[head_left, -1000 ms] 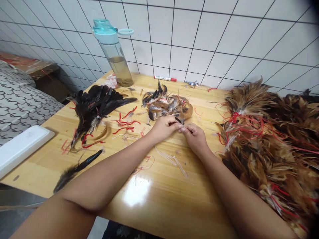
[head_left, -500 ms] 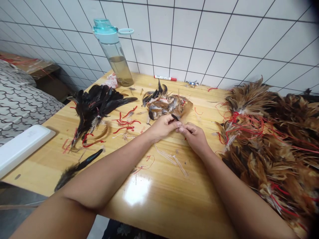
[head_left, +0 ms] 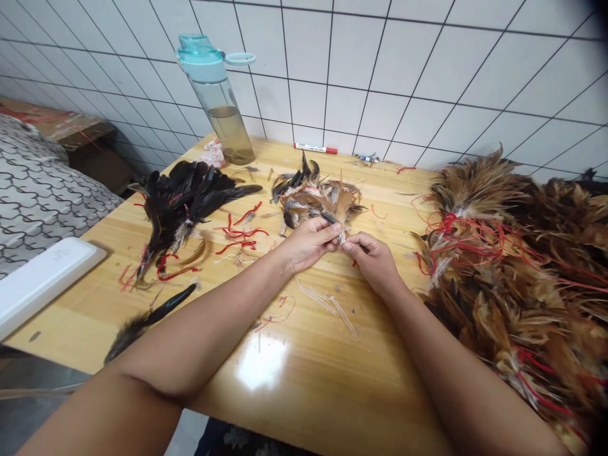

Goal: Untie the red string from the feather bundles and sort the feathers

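Observation:
My left hand (head_left: 311, 242) is closed on a small bunch of feathers, with a dark tip (head_left: 327, 218) showing above the thumb. My right hand (head_left: 373, 256) touches the pale quill ends of that bunch, its thumb and forefinger pinched together; what lies between them is too small to make out. Just beyond both hands sits a loose pile of brown and black feathers (head_left: 304, 199). Below them, clear strips (head_left: 327, 301) lie on the wooden table (head_left: 304, 392).
Black feathers (head_left: 175, 202) and red strings (head_left: 242, 246) lie to the left, near a white case (head_left: 47, 282). A water bottle (head_left: 228, 126) and red marker (head_left: 316, 149) stand and lie by the wall. Brown feather bundles (head_left: 513, 304) cover the right side.
My hands have parted slightly, and the pale quill ends now show between them. My right fingers have shifted a little right and down. The brown feather above the hands appears more upright.

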The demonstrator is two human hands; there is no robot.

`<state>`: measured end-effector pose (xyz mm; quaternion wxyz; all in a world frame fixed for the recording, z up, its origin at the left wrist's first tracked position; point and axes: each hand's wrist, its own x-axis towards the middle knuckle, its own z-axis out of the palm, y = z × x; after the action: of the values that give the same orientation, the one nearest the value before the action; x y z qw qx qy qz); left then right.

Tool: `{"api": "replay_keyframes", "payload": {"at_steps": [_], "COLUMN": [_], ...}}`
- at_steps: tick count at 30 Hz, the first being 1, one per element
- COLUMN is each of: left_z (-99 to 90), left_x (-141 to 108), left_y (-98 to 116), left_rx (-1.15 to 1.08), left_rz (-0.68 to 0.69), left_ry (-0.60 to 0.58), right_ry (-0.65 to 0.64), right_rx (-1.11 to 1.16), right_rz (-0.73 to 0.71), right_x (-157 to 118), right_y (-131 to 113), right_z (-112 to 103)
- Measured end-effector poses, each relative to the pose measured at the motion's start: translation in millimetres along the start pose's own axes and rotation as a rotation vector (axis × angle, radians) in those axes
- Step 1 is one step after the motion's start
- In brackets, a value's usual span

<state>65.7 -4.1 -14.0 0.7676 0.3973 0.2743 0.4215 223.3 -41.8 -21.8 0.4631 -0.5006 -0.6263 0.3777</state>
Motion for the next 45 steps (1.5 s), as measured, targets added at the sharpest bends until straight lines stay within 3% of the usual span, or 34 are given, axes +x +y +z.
{"api": "replay_keyframes", "payload": {"at_steps": [10, 18, 27, 34, 36, 39, 42, 45], "left_z": [-0.3, -2.1, -0.1, -0.3, -2.9, -9.0, -13.9, -15.6], "left_x": [2.4, 1.6, 0.5, 0.6, 0.7, 0.5, -1.0, -3.3], "left_y": [0.3, 3.0, -2.5, 1.4, 7.4, 14.8, 14.5, 9.2], "left_rx": [0.057, 0.377, 0.740, 0.669, 0.775, 1.113, 1.471, 1.690], "left_rz": [0.069, 0.196, 0.332, 0.321, 0.396, 0.477, 0.519, 0.575], "left_ry": [0.046, 0.137, 0.076, 0.043, 0.125, 0.229, 0.155, 0.100], "right_ry": [0.020, 0.096, 0.042, 0.066, 0.098, 0.149, 0.203, 0.245], "right_rx": [0.033, -0.062, -0.117, -0.044, 0.007, 0.127, 0.197, 0.164], "right_rz": [0.034, 0.052, -0.097, -0.090, -0.039, 0.047, 0.096, 0.110], "right_x": [-1.1, -1.3, 0.0, 1.6, 2.1, 2.9, 3.5, 3.5], "right_y": [-1.7, 1.4, 5.2, 8.6, 7.9, 5.9, 3.9, 3.0], "right_z": [-1.3, -0.5, -1.9, -2.8, -3.8, -5.8, -7.0, -6.8]}}
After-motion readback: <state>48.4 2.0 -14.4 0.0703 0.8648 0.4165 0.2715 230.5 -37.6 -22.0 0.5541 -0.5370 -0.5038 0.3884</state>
